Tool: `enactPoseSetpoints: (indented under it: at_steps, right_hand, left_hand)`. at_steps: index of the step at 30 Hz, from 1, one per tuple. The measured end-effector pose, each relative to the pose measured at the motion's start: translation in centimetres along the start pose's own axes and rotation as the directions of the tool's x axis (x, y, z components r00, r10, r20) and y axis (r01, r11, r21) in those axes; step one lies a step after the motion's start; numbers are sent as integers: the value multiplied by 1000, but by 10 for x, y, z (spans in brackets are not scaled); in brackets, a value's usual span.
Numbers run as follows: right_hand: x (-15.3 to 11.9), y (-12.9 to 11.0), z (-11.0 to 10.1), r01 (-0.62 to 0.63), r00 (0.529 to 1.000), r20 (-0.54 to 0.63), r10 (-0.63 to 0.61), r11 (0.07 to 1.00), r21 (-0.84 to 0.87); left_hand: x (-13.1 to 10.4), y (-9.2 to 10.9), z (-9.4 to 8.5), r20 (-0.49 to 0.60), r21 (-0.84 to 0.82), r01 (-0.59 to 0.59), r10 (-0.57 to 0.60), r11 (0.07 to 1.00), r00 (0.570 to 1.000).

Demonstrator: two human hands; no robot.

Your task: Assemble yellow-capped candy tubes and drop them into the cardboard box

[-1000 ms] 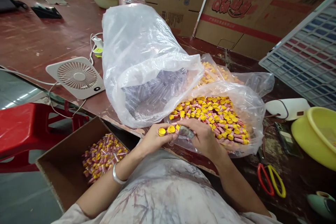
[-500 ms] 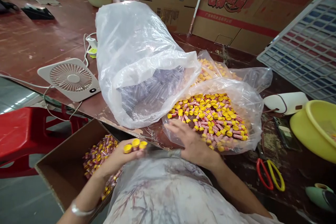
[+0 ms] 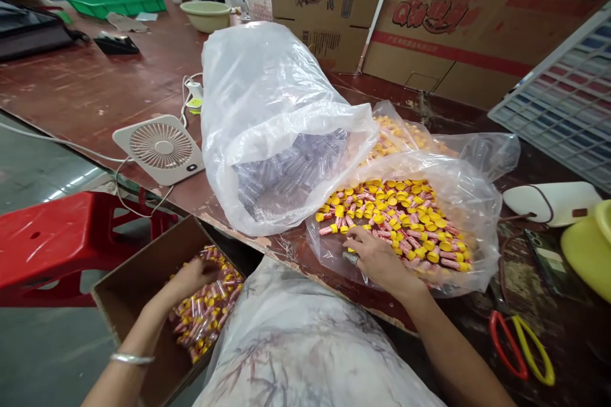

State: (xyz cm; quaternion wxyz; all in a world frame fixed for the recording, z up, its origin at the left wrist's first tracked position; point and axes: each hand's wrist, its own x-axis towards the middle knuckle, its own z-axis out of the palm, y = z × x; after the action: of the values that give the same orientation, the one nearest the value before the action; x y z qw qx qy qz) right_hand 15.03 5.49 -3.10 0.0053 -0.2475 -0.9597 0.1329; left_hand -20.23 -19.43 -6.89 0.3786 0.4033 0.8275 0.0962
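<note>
My left hand [image 3: 193,278] is down inside a cardboard box [image 3: 138,265], just over a heap of clear tubes with yellow caps and red-patterned contents [image 3: 210,311]. Its fingers are partly smeared but look loosened, with no caps showing in them. My right hand [image 3: 382,261] reaches to the near left edge of a clear bag [image 3: 472,194] laid open on the table. Its thumb, wrapped in something grey, and its fingers close round a small yellow-capped piece [image 3: 352,249]. Many more yellow-capped, red-and-white pieces [image 3: 405,219] lie spread in that bag.
A big white plastic bag [image 3: 267,70] of clear empty tubes [image 3: 296,162] lies open mid-table. Left of it stands a small fan [image 3: 162,147] with its cord. Scissors [image 3: 520,343] and a yellow basin [image 3: 589,254] are at right; a red stool [image 3: 52,235] stands beside the box.
My left hand has moved left and down into the box; the yellow-capped tubes it held no longer show in it. My right hand has closed at the loose pieces. The view has shifted left.
</note>
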Motion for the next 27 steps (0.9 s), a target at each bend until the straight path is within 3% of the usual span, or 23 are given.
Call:
enactPoseSetpoints:
  at_steps: [2, 3, 5, 6, 8, 10, 12, 14, 17, 20, 22, 24, 27]
  right_hand:
    - [0, 2, 2, -22, 998, -61, 25, 998, 60]
    - [1, 2, 1, -23, 994, -108, 34, 994, 103]
    - [4, 1, -3, -4, 976, -214, 47, 980, 198]
    - [5, -1, -6, 13, 963, -265, 52, 971, 239]
    - [7, -4, -14, 50, 933, -354, 60, 954, 294]
    - [7, -7, -23, 53, 902, -421, 98, 941, 333]
    - [5, -7, -29, 27, 873, -458, 168, 921, 389]
    - [3, -5, -32, 26, 854, -473, 217, 890, 456]
    - [4, -4, -32, 97, 830, -493, 261, 803, 588]
    - [15, -10, -34, 166, 794, -488, 362, 644, 747]
    - [26, -18, -38, 239, 764, -521, 381, 583, 777]
    - [37, -26, -44, 300, 736, -579, 351, 598, 743]
    - [47, -35, -50, 306, 733, -630, 257, 702, 643]
  left_hand:
    - [1, 35, -23, -55, -55, -242, 239, 969, 969]
    - [5, 57, -33, -135, -49, -353, 344, 934, 929]
    - [22, 107, -45, -322, 70, -461, 458, 885, 829]
    - [35, 132, -46, -389, 140, -474, 488, 869, 781]
    - [66, 176, -43, -452, 271, -399, 482, 876, 750]
    - [97, 210, -35, -435, 386, -304, 463, 871, 772]
    - [118, 229, -27, -402, 449, -250, 444, 858, 801]
    - [128, 234, -21, -394, 460, -228, 427, 858, 814]
    - [122, 218, -18, -460, 362, -235, 393, 902, 796]
    - [99, 194, -19, -513, 112, -407, 403, 907, 758]
    - [78, 183, -17, -468, -98, -555, 455, 826, 758]
    - [55, 179, -11, -376, -313, -617, 502, 722, 779]
    - [27, 180, 1, -236, -548, -564, 533, 618, 813]
